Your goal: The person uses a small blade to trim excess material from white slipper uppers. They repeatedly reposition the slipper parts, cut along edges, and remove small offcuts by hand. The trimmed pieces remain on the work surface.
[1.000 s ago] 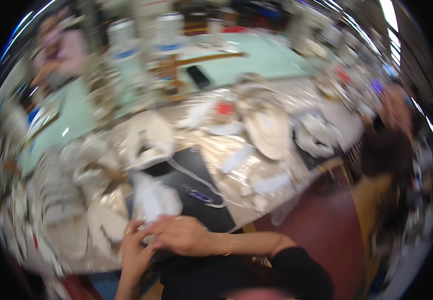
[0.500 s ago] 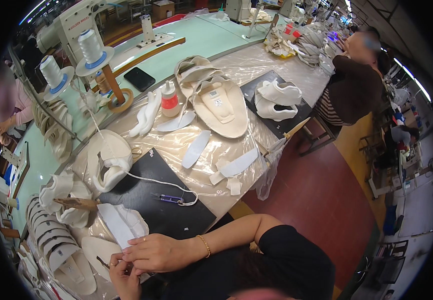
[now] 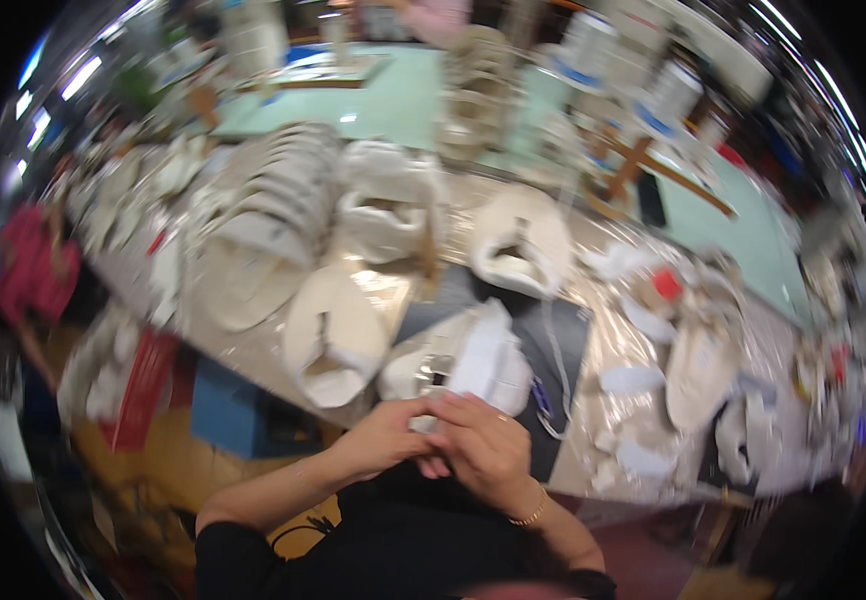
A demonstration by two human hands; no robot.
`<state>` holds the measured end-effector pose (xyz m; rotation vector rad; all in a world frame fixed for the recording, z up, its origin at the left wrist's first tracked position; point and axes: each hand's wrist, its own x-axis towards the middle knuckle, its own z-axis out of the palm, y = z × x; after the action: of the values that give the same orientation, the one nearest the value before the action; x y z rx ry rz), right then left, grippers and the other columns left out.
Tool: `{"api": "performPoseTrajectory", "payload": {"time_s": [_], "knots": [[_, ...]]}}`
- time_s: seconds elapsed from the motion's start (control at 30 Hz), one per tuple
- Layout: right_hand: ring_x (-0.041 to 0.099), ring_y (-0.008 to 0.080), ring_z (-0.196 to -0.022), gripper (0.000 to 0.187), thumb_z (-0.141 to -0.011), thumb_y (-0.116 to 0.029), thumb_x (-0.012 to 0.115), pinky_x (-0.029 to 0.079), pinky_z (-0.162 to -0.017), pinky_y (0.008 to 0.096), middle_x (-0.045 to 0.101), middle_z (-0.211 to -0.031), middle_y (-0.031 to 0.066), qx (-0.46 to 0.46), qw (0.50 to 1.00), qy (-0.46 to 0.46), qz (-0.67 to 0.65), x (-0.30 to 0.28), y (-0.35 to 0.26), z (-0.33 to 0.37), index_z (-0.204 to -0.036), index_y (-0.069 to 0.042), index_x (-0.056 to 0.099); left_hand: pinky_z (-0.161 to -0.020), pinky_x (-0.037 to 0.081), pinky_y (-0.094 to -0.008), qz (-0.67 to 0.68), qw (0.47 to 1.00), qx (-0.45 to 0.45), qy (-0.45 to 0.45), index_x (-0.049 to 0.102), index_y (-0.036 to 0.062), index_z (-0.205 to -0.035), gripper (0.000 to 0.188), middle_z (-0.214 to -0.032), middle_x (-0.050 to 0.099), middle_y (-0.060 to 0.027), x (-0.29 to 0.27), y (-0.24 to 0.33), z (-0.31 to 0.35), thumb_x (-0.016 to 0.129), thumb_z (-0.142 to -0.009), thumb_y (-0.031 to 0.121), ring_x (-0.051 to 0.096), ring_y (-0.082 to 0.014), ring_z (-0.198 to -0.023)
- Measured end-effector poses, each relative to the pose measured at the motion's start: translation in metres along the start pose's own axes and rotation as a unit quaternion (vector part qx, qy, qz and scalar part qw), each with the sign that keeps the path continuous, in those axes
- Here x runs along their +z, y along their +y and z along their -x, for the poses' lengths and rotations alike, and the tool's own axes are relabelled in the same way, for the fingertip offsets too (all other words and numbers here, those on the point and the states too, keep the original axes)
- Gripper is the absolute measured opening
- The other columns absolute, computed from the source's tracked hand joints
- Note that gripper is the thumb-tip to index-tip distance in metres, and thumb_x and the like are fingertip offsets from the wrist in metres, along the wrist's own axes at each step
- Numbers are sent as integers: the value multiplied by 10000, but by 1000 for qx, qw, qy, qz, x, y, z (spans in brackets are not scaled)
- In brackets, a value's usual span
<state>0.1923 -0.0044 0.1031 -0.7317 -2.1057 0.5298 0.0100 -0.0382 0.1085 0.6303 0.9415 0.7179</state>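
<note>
My left hand (image 3: 398,437) and my right hand (image 3: 488,450) meet at the near edge of the table. Their fingers are bent and pressed together, and motion blur hides what is between them. Just beyond the fingertips lies a cream shoe upper (image 3: 418,362) with a white strip (image 3: 483,350) laid along it. To its right, purple-handled thread snips (image 3: 543,398) rest on a black board (image 3: 573,335) beside a white cord (image 3: 556,350). Left of my hands is another cream upper (image 3: 333,335) with a slot in it.
A row of stacked uppers (image 3: 278,200) stands at the far left. Beyond the board sits a cream upper (image 3: 523,235). White cut pieces (image 3: 633,380), a red-labelled bottle (image 3: 667,284) and a shoe part with an insole (image 3: 698,375) lie right. A blue box (image 3: 223,410) is below the table.
My view has swung left, so the table and hands appear shifted and blurred. My hands stay together near the upper with the white strip. The dark slender thing at my left fingers no longer shows.
</note>
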Motion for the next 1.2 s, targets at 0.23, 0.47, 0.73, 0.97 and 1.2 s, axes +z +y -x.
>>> {"api": "performPoseTrajectory", "payload": {"time_s": [0.23,0.47,0.73,0.97,1.2], "knots": [[691,286,-998,162,-785,-102,757,553,-891,401,712,-1021,112,-28,999,-22,11,1,-9,-12,-871,4,669,-463,541,-229,37,999,-31,13,556,1,-1211,296,-857,661,-105,4,4,-1,594,-921,45,682,-163,-602],[650,300,-1101,302,-713,-173,829,429,-1038,502,699,-1091,102,-17,999,-50,12,0,-5,-8,-925,-27,671,-390,430,-185,121,992,12,41,560,10,-1168,230,-703,614,-24,5,-9,-2,578,-950,79,575,-78,-478],[585,290,-1201,409,-685,-313,838,229,-1151,574,682,-1138,80,26,995,-55,81,-17,4,-7,-958,-59,668,-406,466,-191,160,987,9,16,528,21,-1077,149,-722,625,-36,8,-9,-9,583,-969,108,594,-88,-489],[606,287,-1157,417,-695,-332,828,265,-1135,557,686,-1125,80,31,996,-58,65,-13,7,-6,-960,-53,669,-488,536,-208,179,984,-6,11,532,28,-1117,187,-801,643,-57,5,-6,-8,559,-993,165,657,-112,-576],[612,321,-1151,398,-686,-302,836,370,-1078,520,691,-1105,113,37,997,-63,-1,-9,5,-3,-934,-38,673,-649,563,-281,-53,990,128,36,528,7,-1249,372,-981,665,-97,13,-18,-17,640,-896,43,668,-164,-806]]}}
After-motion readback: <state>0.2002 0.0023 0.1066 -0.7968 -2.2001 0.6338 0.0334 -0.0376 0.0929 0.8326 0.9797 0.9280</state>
